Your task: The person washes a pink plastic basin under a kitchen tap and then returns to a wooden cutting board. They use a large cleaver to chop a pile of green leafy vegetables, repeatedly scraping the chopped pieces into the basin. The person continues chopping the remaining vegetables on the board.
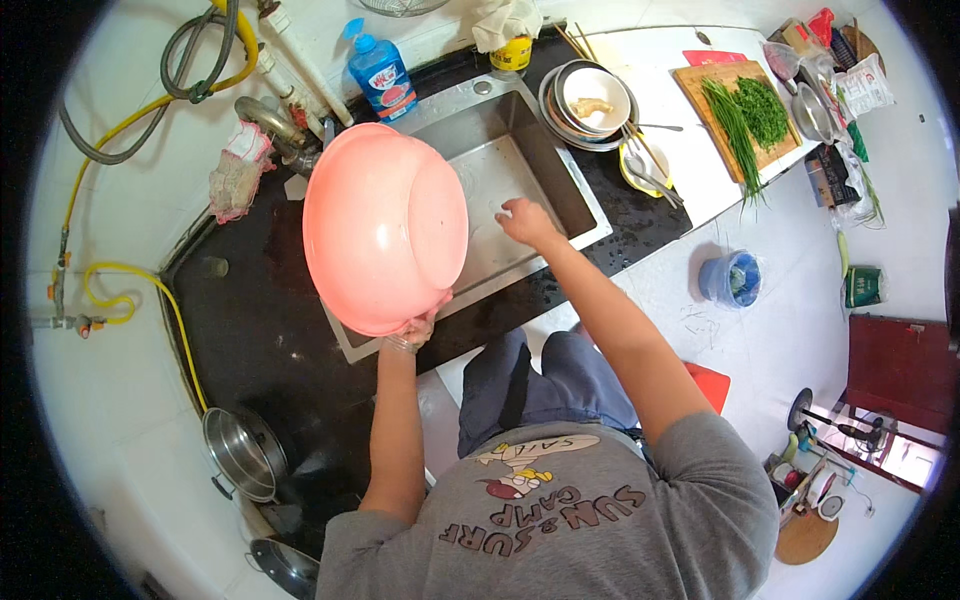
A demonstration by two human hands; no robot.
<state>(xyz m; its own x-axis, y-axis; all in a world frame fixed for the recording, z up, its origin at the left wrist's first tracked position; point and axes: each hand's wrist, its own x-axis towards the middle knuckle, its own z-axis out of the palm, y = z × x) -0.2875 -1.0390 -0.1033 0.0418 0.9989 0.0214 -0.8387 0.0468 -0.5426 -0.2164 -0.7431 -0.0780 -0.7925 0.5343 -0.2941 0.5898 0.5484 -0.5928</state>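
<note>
My left hand (412, 329) grips the rim of a big pink plastic basin (385, 226), held tipped on edge over the left part of the steel sink (590, 216). Its underside faces me and hides the tap area behind it. My right hand (527, 222) reaches into the sink bowl with fingers spread, holding nothing, close to the sink's wet bottom. Whether it touches the metal I cannot tell.
A blue dish-soap bottle (379, 74) stands behind the sink. Stacked steel bowls and plates (589, 103) sit to the right, then a cutting board (738, 112) with chopped greens. A steel pot (241, 452) rests on the dark counter at lower left. Hoses (121, 283) run along the wall.
</note>
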